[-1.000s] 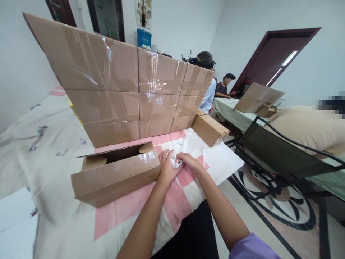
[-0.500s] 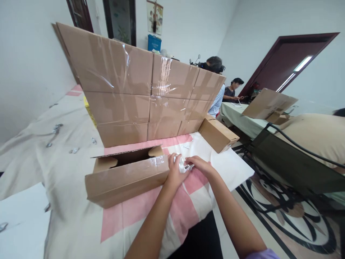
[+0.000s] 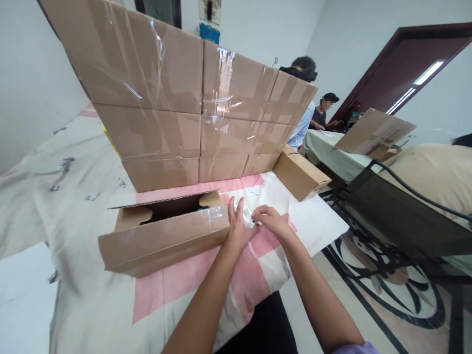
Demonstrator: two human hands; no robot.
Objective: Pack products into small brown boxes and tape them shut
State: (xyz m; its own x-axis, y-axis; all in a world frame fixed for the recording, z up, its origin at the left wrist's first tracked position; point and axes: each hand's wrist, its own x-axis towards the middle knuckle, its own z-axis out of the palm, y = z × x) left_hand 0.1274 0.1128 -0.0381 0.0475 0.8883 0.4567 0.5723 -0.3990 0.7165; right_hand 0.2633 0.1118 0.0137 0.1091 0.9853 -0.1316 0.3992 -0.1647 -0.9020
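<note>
Head camera: worn on the person's head, above the lap point(image 3: 267, 322).
View direction: forward and down across the pink-and-white cloth point(image 3: 160, 295).
Forearms point(image 3: 206, 287): close range, entering from the lower edge.
Left grip point(image 3: 239, 228) and right grip point(image 3: 272, 220): near frame centre, seen from above and behind.
Cardboard panel point(image 3: 158, 132): middle distance, standing across the upper left, hiding part of the room.
Maroon door point(image 3: 409, 66): far range, upper right, appearing slanted.

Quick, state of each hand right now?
Left hand: holding a small white object, fingers spread.
Right hand: curled at that object's right side; whether it grips can't be told.
</note>
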